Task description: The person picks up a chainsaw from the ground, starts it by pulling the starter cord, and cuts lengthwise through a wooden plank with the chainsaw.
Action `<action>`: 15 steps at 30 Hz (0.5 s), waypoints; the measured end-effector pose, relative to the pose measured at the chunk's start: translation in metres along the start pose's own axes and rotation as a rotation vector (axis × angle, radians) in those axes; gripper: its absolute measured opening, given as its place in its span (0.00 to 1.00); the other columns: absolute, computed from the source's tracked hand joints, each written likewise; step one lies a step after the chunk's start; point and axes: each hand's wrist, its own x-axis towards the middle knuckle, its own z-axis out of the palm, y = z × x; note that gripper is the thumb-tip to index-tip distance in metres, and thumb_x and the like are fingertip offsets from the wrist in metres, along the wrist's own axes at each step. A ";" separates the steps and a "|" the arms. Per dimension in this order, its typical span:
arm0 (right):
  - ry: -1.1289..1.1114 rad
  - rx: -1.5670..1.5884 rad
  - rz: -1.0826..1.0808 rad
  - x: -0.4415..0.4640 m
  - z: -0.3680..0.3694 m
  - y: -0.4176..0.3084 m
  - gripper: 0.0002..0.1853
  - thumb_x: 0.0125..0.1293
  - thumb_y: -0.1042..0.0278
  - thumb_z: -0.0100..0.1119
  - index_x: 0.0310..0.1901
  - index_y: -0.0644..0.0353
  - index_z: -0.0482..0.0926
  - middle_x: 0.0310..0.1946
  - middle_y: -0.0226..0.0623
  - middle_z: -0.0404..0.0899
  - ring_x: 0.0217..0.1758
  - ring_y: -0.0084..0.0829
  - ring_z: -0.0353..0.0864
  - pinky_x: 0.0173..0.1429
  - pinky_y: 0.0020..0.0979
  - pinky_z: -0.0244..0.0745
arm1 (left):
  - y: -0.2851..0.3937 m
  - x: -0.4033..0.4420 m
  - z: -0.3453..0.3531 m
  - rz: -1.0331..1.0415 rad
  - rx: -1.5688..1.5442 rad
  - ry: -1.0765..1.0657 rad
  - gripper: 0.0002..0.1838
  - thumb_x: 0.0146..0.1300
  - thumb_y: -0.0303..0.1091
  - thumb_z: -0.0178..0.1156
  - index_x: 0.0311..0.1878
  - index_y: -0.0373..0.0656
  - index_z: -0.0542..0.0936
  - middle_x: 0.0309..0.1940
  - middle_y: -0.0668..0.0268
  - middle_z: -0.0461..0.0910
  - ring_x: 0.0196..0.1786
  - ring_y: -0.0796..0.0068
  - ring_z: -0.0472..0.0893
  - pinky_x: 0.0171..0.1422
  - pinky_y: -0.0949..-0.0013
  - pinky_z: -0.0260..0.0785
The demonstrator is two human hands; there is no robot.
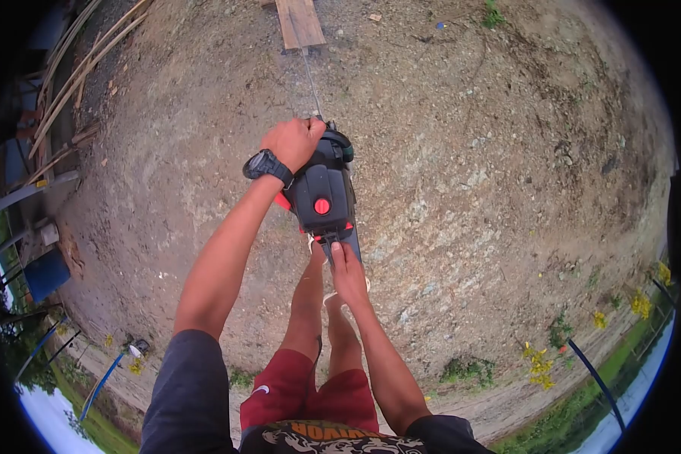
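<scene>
A black and red chainsaw [323, 186] is held out in front of my legs, its thin bar pointing forward. My left hand [293, 142], with a dark watch on the wrist, is closed around the front handle. At the back, my right hand [348, 276] wraps the rear handle with the thumb on top; the fingers underneath are mostly hidden. The far end of the bar reaches a wooden plank [301, 26] at the top of the view. Whether the bar is in the wood or just over it, I cannot tell.
Stony bare ground [446, 189] surrounds me. Long wooden strips [83, 72] are piled at the upper left, near a blue panel [46, 274]. Yellow-flowered plants [537, 365] and dark posts [596, 382] stand along the edge at the lower right.
</scene>
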 end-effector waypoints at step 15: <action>0.031 0.016 -0.043 0.015 0.004 -0.015 0.30 0.81 0.40 0.44 0.59 0.62 0.78 0.47 0.59 0.84 0.55 0.63 0.82 0.58 0.49 0.74 | 0.000 0.021 -0.009 0.023 0.024 -0.002 0.30 0.72 0.53 0.48 0.32 0.38 0.89 0.32 0.41 0.85 0.40 0.36 0.85 0.49 0.44 0.79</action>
